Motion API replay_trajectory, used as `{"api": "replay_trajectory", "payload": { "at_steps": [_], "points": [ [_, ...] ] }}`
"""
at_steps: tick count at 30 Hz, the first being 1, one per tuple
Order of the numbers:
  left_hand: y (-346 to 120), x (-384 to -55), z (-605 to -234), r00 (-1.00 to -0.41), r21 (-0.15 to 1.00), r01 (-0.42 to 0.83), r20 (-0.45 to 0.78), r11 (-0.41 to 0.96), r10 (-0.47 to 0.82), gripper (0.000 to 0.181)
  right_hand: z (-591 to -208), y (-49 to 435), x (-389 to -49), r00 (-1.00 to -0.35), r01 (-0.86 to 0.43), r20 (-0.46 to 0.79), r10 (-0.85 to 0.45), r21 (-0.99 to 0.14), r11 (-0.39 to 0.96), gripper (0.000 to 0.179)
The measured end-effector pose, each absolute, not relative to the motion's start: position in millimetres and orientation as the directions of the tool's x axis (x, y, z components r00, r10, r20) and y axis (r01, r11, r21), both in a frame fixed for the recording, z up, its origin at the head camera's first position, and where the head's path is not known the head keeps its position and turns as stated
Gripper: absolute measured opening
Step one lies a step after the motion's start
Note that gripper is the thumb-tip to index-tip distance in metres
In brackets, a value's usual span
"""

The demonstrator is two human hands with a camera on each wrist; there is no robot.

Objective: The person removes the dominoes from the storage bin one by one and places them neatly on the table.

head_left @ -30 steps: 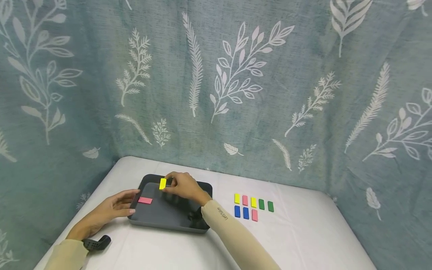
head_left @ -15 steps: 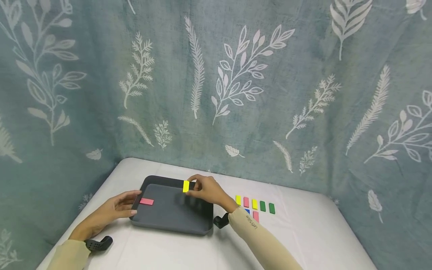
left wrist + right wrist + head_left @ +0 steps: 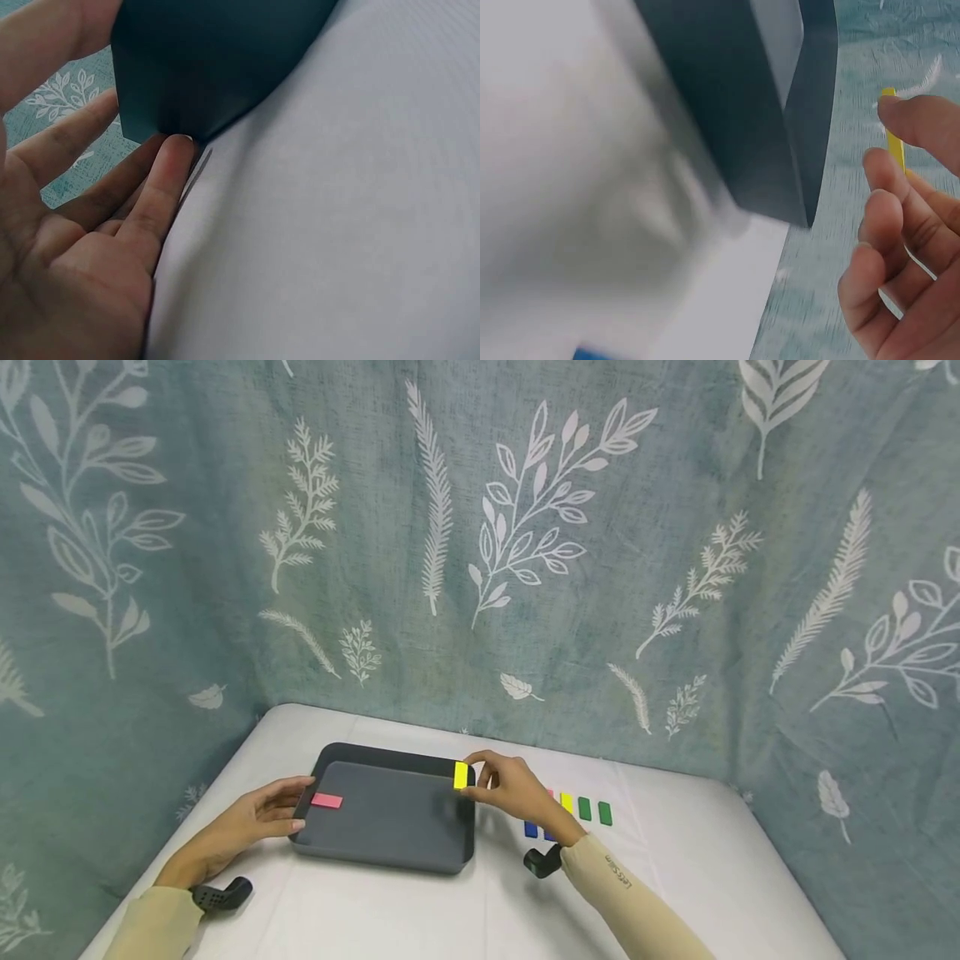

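Note:
My right hand (image 3: pixel 510 783) pinches a flat yellow block (image 3: pixel 461 775) between thumb and fingers, over the right back corner of a dark grey tray (image 3: pixel 390 860). In the right wrist view the yellow block (image 3: pixel 895 144) shows edge-on, above the level of the tray wall (image 3: pixel 727 112). My left hand (image 3: pixel 255 827) rests against the tray's left side, its fingers lightly bent and spread along the wall. The left wrist view shows fingertips touching the tray's outer corner (image 3: pixel 202 75). Inside the tray, a pink block (image 3: pixel 327 800) lies by the left wall.
Right of the tray, small blocks lie in two rows on the white tablecloth (image 3: pixel 675 860), among them a yellow block (image 3: pixel 566 802), green blocks (image 3: pixel 584 808) and a blue block (image 3: pixel 530 829). My right forearm hides some of them. A patterned curtain (image 3: pixel 480 568) hangs behind the table.
My right hand has moved rightward across the tray with the yellow block, from over its left back part to its right back corner. My left hand has stayed at the tray's left side.

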State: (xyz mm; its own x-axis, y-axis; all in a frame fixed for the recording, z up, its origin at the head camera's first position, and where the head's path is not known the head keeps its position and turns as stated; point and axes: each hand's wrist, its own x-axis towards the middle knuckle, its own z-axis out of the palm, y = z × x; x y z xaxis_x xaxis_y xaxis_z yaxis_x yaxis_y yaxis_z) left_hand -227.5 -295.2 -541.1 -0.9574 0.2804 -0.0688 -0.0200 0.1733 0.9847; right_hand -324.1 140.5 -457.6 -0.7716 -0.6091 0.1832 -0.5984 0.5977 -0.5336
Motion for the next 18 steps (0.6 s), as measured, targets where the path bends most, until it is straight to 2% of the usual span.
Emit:
{"api": "replay_trajectory", "payload": {
  "at_steps": [11, 18],
  "points": [
    [-295.4, -228.9, -539.6, -0.964, 0.983, -0.004, -0.053, 0.183, 0.262, 0.077, -462.7, 190.0, -313.5, -0.79, -0.586, 0.206, -0.577, -0.529, 0.614, 0.043],
    [-294.7, -227.7, -538.9, -0.96, 0.984, -0.027, -0.074, 0.174, 0.271, 0.076, -470.1, 217.5, -303.1, -0.832, -0.538, 0.215, -0.511, -0.537, 0.65, 0.045]
  ]
}}
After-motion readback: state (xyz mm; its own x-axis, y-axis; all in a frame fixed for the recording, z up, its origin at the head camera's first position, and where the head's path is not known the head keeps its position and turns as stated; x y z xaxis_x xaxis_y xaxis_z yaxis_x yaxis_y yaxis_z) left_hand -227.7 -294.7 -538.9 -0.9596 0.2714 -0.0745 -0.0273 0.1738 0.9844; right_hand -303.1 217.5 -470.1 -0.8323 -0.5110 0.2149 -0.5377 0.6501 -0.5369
